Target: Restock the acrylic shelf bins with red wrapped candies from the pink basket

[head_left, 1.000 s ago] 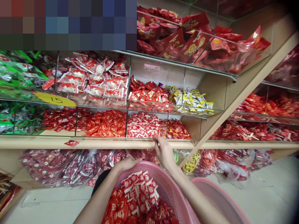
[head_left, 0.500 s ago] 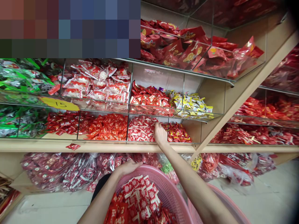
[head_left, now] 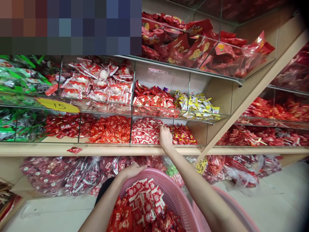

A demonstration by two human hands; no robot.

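My left hand [head_left: 134, 170] grips the far rim of a pink plastic basket [head_left: 180, 190], its fingertips out of sight. Inside the basket lie red-and-white wrapped candies [head_left: 145, 196] and red packets [head_left: 119, 216]. My right hand [head_left: 165, 135] reaches into a lower shelf bin, over the right side of a heap of red-and-white candies [head_left: 147, 130] like those in the basket. Its fingers are curled closed beside the clear divider; whatever is in them is hidden. Just right of that hand sit red and yellow candies [head_left: 184, 134].
Clear dividers [head_left: 131, 129] split the wooden shelf [head_left: 116, 150] into bins of wrapped sweets. A yellow tag [head_left: 58, 105] reads 15. One red packet [head_left: 74, 150] lies on the ledge. Filled plastic bags [head_left: 82, 177] sit below. A second pink basket [head_left: 231, 199] is under my right arm.
The view has shifted slightly, so the shelves appear a little higher. Both hands keep their places, my left on the basket and my right in the candy bin.
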